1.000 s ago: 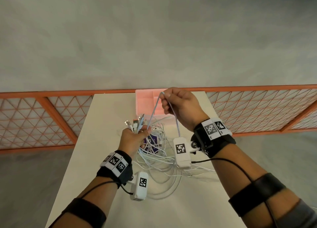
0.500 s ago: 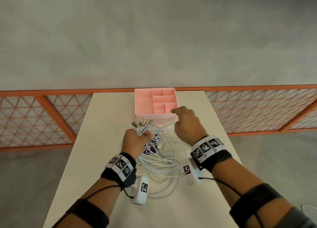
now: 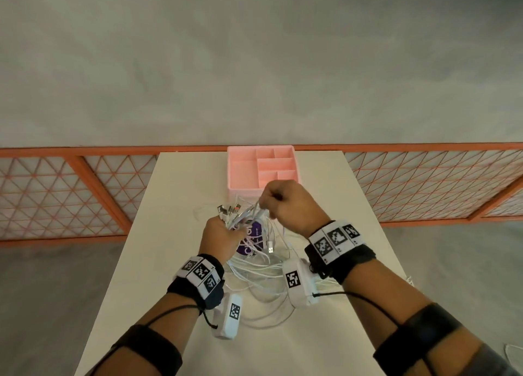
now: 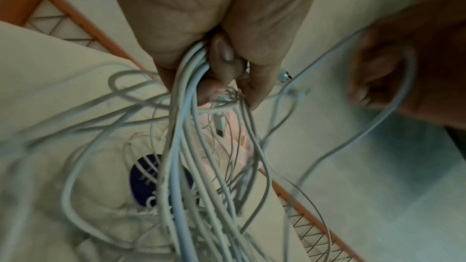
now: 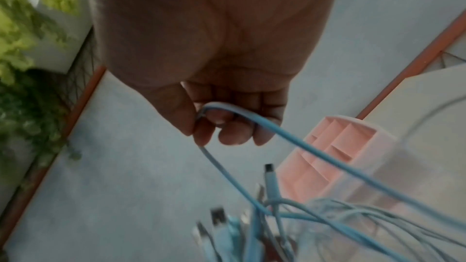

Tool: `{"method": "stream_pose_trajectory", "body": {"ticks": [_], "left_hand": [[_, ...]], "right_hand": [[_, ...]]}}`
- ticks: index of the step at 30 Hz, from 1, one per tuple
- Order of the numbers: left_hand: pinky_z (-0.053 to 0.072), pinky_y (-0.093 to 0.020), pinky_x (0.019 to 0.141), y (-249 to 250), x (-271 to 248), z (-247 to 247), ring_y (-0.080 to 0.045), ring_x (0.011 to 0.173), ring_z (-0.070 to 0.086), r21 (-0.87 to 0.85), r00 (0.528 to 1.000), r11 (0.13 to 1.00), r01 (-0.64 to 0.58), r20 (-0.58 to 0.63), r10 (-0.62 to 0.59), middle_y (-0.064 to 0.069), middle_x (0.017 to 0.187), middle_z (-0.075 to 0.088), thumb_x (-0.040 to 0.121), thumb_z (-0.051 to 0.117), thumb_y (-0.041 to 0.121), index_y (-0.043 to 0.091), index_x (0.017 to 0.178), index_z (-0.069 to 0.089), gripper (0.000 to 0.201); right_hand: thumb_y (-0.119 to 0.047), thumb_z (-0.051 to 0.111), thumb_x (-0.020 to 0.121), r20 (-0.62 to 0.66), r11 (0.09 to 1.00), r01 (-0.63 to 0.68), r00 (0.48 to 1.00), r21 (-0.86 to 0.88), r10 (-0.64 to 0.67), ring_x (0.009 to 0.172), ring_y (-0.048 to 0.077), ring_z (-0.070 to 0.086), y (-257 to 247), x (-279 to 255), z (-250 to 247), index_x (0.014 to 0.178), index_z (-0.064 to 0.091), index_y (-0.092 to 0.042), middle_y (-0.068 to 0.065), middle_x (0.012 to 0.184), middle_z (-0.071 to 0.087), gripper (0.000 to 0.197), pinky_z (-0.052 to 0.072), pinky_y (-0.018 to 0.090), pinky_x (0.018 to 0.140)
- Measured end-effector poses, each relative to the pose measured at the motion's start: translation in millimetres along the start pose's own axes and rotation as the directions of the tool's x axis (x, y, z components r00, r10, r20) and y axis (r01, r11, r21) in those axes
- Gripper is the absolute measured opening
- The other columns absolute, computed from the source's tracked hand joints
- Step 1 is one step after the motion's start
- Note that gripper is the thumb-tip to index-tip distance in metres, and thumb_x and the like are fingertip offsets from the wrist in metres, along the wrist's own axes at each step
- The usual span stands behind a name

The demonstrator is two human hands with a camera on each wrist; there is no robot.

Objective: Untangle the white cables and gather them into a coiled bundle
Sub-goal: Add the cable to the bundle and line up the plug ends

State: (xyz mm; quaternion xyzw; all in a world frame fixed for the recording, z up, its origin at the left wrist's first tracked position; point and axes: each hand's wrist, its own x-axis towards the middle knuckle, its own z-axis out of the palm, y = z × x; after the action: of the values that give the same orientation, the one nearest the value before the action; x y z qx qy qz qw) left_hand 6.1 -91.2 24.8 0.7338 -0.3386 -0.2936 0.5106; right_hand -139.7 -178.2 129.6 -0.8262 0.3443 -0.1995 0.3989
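Only the right wrist view shows the right hand (image 5: 221,119) pinching a cable loop (image 5: 254,122), now lifted again, while the left hand (image 3: 223,235) grips the white cables (image 3: 254,271).

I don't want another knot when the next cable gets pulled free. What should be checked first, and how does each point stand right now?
1. Left hand grips the gathered plug ends: ok.
2. Right hand pinches a single cable loop, not several: ok.
3. That loop runs free of the other strands: not ok, it crosses them near the plugs in the right wrist view.
4. Rest of the white cables untangled on the table: not ok, still a loose heap.
5. Pink organizer clear of cables: cannot tell, strands lie close to its front wall.
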Motion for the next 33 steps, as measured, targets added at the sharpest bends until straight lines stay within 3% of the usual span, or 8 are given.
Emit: {"method": "stream_pose_trajectory", "body": {"ticks": [3,8,14,17,21,24,28,33], "left_hand": [[0.048,-0.018,0.063,-9,2,0,-0.018,0.072,0.069,0.000,1.000,1.000,-0.003,0.000,0.003,-0.004,0.080,0.075,0.077,0.079,0.002,0.015,0.081,0.073,0.015],[0.045,-0.015,0.057,-17,7,5,-0.018,0.070,0.067,0.034,0.999,0.999,0.022,-0.028,-0.021,-0.005,0.079,0.073,0.080,0.078,0.006,0.010,0.082,0.074,0.006],[0.043,-0.028,0.055,-42,15,0,-0.024,0.053,0.057,0.063,0.985,0.986,0.153,-0.092,-0.146,-0.005,0.059,0.063,0.078,0.080,0.011,0.002,0.077,0.072,0.012],[0.044,-0.030,0.058,-44,12,-2,-0.020,0.047,0.051,-0.004,0.983,0.986,0.167,-0.076,-0.167,-0.002,0.057,0.061,0.079,0.080,0.007,0.009,0.083,0.076,0.006],[0.044,-0.026,0.047,-23,12,-2,-0.019,0.047,0.048,-0.186,0.988,0.976,0.111,-0.088,-0.129,-0.009,0.071,0.066,0.084,0.078,0.011,0.014,0.093,0.077,0.009],[0.043,-0.026,0.048,7,10,3,-0.011,0.045,0.043,-0.333,0.999,0.943,-0.003,-0.041,-0.011,0.013,0.059,0.061,0.090,0.072,0.011,0.009,0.106,0.076,0.016],[0.044,-0.028,0.052,42,9,9,-0.011,0.045,0.036,-0.427,0.987,0.897,-0.114,0.051,0.150,0.013,0.055,0.055,0.093,0.068,0.013,0.012,0.115,0.072,0.022],[0.042,-0.033,0.055,48,4,15,-0.010,0.040,0.038,-0.399,0.977,0.915,-0.056,0.166,0.132,0.005,0.061,0.062,0.084,0.075,0.022,0.009,0.090,0.073,0.015]], "right_hand": [[-0.004,0.058,0.087,-0.057,0.986,0.010,0.998,0.168,-0.001,0.054,0.014,0.053,-10,2,-15,0.071,0.066,-0.005,-0.013,0.056,0.062,0.017,0.044,0.023,0.057],[-0.003,0.056,0.081,-0.169,0.916,0.112,0.984,0.386,-0.049,0.051,0.018,0.051,-22,3,-31,0.068,0.063,-0.007,-0.009,0.058,0.062,0.015,0.043,0.023,0.055],[0.004,0.045,0.089,-0.405,0.628,0.272,0.911,0.729,0.076,0.046,0.018,0.038,-29,16,-72,0.065,0.054,-0.010,0.010,0.065,0.046,0.029,0.040,0.029,0.052],[0.002,0.045,0.088,-0.407,0.665,0.239,0.907,0.707,0.106,0.044,0.017,0.035,-19,17,-85,0.063,0.055,-0.012,0.009,0.064,0.046,0.031,0.038,0.028,0.052],[0.001,0.051,0.087,-0.362,0.855,0.083,0.924,0.511,0.126,0.041,0.017,0.034,5,15,-73,0.069,0.065,-0.005,0.001,0.050,0.043,0.024,0.033,0.028,0.048],[-0.001,0.057,0.088,-0.227,0.921,-0.073,0.959,0.384,0.171,0.043,0.018,0.034,16,9,-52,0.073,0.071,-0.003,-0.007,0.045,0.044,0.021,0.031,0.029,0.048],[-0.005,0.060,0.089,0.025,0.941,-0.142,0.990,0.306,0.141,0.046,0.019,0.036,13,1,-28,0.076,0.072,-0.002,-0.008,0.046,0.044,0.018,0.033,0.029,0.048],[-0.003,0.053,0.094,-0.020,0.826,-0.094,0.992,0.555,0.126,0.045,0.014,0.030,-6,1,-37,0.079,0.067,-0.001,-0.001,0.050,0.038,0.020,0.030,0.026,0.048]]}}
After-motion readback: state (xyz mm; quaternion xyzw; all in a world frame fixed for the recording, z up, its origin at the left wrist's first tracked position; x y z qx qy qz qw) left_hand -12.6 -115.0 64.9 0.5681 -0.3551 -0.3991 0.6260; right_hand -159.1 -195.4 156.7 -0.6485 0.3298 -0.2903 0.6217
